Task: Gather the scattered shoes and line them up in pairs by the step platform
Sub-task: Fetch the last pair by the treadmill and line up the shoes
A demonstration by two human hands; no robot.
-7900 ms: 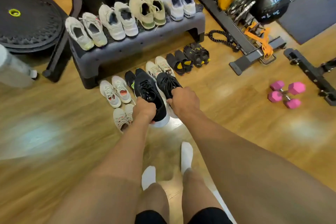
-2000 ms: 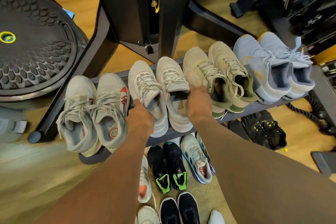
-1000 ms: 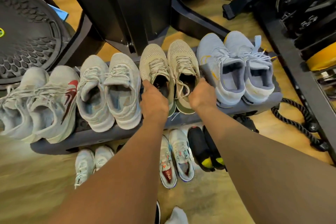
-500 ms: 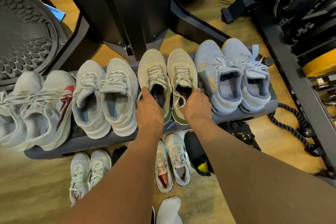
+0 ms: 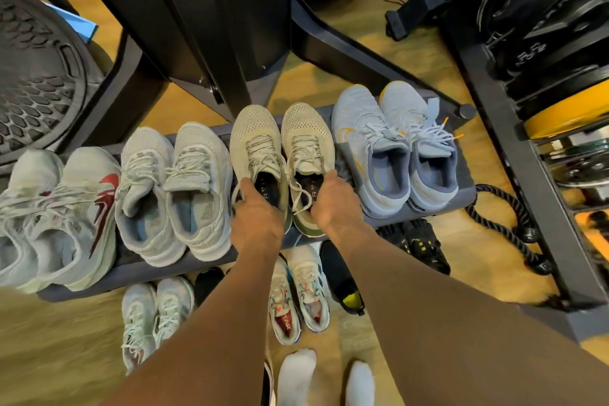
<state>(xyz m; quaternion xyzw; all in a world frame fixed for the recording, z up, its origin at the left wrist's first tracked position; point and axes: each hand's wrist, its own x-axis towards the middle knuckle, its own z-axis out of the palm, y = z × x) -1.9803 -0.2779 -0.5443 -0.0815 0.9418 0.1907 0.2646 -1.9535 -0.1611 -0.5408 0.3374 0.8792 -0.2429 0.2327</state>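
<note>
Now | left hand [image 5: 258, 221], right hand [image 5: 333, 204]: fingers [image 5: 245, 189] clamped on beige shoes [image 5: 255, 138] | grey step platform [image 5: 148, 273] | wood floor [image 5: 49, 339]

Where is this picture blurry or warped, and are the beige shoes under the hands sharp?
Head view: the beige shoes, left hand and right hand are sharp at centre. Head view: the floor at lower left is smeared by motion blur, and the white-and-red shoes at the left edge look soft and stretched. Head view: the wide lens bows the front edge of the step platform.
</note>
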